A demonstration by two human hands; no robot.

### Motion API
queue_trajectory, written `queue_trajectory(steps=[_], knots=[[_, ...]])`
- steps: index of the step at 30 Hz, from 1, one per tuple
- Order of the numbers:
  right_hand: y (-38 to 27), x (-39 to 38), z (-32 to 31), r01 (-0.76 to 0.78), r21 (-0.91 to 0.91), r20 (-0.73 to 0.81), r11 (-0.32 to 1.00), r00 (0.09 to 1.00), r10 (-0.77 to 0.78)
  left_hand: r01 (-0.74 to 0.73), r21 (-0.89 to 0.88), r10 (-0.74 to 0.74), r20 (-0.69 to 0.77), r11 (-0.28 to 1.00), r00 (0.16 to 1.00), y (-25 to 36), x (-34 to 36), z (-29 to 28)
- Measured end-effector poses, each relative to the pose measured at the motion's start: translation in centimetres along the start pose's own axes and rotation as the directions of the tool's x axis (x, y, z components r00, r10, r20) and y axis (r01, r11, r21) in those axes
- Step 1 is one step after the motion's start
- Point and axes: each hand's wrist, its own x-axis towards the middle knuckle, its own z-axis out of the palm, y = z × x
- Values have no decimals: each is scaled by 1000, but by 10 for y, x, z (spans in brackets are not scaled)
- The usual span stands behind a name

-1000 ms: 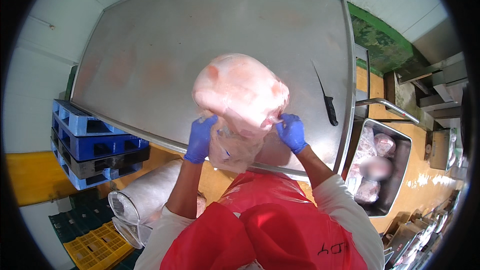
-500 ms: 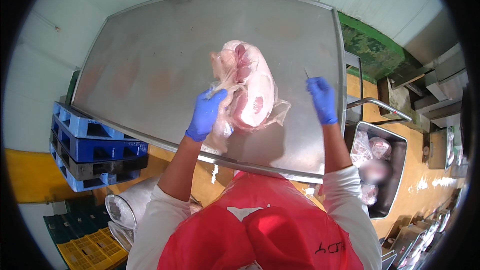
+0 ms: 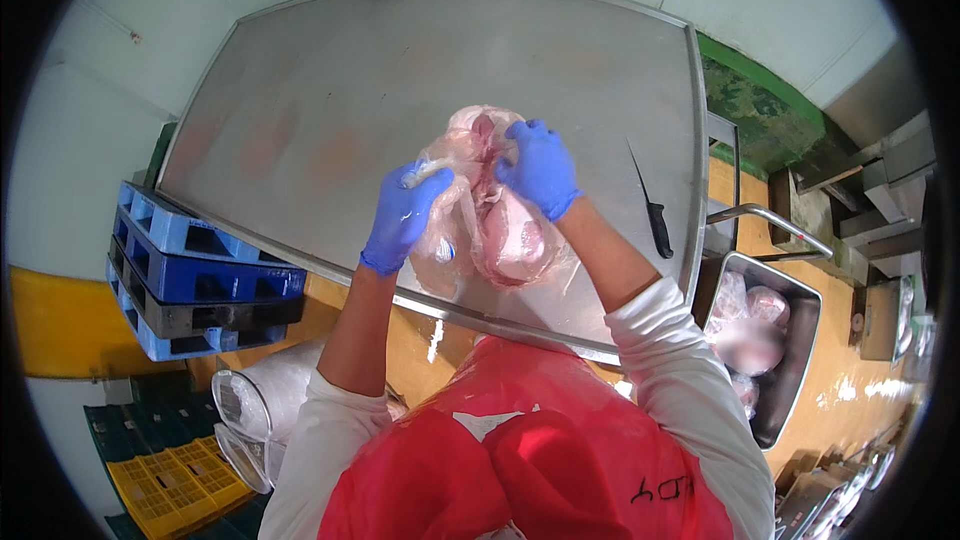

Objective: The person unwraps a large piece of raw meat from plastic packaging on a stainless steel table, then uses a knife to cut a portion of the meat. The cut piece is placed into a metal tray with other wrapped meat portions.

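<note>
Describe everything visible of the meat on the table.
The meat is a bulky piece, pale pink-white with redder patches, its longer dimension running away from the person. It lies on the metal table, toward the front edge. Crumpled clear plastic partly covers it. The left hand grips the plastic at its left; the right hand is against its right side.

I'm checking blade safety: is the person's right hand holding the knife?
No, the black-handled knife lies on the metal table, apart from the right hand, which is at the raw meat.
</note>
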Motion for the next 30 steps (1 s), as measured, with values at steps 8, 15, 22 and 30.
queue_trajectory(steps=[8,15,22,30], knots=[[51,32,-9,-132,91,315,987,944,97,306,-75,-310,-43,949,950,-17,-26,-23],[-27,-25,16,348,-54,58,936,937,-344,210,370,-284,158,905,946,-71,-77,10],[-24,-24,15,569,75,139,819,808,-573,174,537,-121,-133,825,984,-72,-72,4],[-38,-77,6,495,169,71,852,856,-511,-241,503,339,-112,830,934,-87,-14,-7]])
